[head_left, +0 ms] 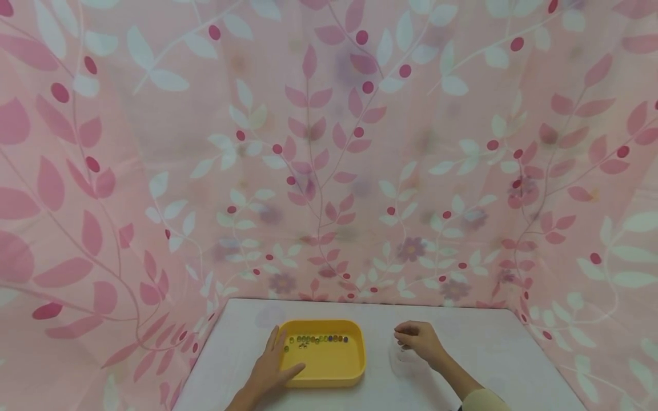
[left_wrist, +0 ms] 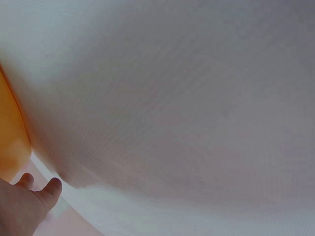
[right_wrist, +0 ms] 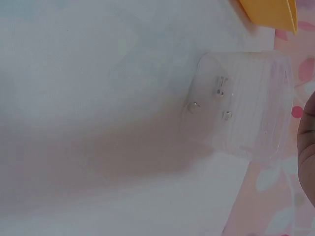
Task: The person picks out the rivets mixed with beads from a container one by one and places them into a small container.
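A yellow tray [head_left: 324, 375] lies on the white table, with several small glassy beads [head_left: 313, 339] in a rough row near its far side: green, amber, blue and some clear. My left hand [head_left: 272, 365] rests at the tray's left side, thumb and fingers spread about the rim. My right hand [head_left: 421, 342] hovers with bent fingers above a clear plastic container [right_wrist: 246, 103]. Several clear beads [right_wrist: 227, 115] sit in that container, seen in the right wrist view. Whether a bead is between the right fingertips is too small to tell.
The white table [head_left: 462, 354] meets a pink leaf-patterned curtain [head_left: 319, 171] at the back and on both sides. The clear container stands to the right of the tray, with a gap of bare table between them.
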`<state>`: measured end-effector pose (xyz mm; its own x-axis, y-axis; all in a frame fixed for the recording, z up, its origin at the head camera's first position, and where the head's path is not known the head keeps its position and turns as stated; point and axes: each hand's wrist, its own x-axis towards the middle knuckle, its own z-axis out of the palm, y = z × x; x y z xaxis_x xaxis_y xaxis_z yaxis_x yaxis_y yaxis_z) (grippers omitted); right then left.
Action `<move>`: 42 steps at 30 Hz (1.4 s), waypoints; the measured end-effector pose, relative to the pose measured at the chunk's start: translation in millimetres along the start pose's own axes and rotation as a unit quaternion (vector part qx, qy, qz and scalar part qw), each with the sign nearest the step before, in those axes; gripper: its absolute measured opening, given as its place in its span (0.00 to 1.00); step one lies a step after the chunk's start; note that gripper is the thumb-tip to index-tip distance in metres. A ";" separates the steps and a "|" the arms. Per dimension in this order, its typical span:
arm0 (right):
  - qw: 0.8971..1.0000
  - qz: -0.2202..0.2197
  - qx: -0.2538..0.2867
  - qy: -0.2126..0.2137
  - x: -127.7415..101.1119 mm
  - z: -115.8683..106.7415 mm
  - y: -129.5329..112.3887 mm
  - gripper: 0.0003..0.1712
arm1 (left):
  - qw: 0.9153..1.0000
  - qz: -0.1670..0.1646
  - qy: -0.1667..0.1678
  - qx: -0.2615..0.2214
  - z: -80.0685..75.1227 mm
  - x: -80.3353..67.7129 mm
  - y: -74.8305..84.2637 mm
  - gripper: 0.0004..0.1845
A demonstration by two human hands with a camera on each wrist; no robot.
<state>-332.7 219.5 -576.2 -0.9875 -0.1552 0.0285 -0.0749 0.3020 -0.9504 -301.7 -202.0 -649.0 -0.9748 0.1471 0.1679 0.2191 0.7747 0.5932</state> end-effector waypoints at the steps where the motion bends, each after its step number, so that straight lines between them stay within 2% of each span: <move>1: 1.000 0.001 -0.001 0.003 -0.8 -1.7 0.9 0.16 | 1.000 -0.001 0.000 -0.001 -0.2 0.0 -0.2 0.56; 8: 1.000 0.016 -0.009 0.016 -4.4 -11.3 7.0 0.19 | 1.000 0.009 0.009 -0.002 -0.6 -0.6 -0.4 0.55; 16: 0.996 0.048 -0.060 0.035 -10.4 -17.6 16.5 0.19 | 1.000 0.004 0.000 -0.020 0.3 -2.8 -1.9 0.56; 23: 0.995 0.060 -0.056 0.048 -11.3 -20.8 24.7 0.16 | 1.000 0.014 0.013 -0.009 0.8 0.4 -3.2 0.56; 42: 0.994 0.072 -0.061 0.050 -14.0 -22.5 26.3 0.19 | 1.000 0.011 0.007 -0.014 -1.3 -1.3 1.3 0.55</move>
<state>-324.0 250.7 -594.6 -0.9976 -0.0084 -0.0693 0.0591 0.4267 -0.9024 -300.1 -202.0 -647.4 -0.9693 0.1552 0.1908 0.2410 0.7535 0.6117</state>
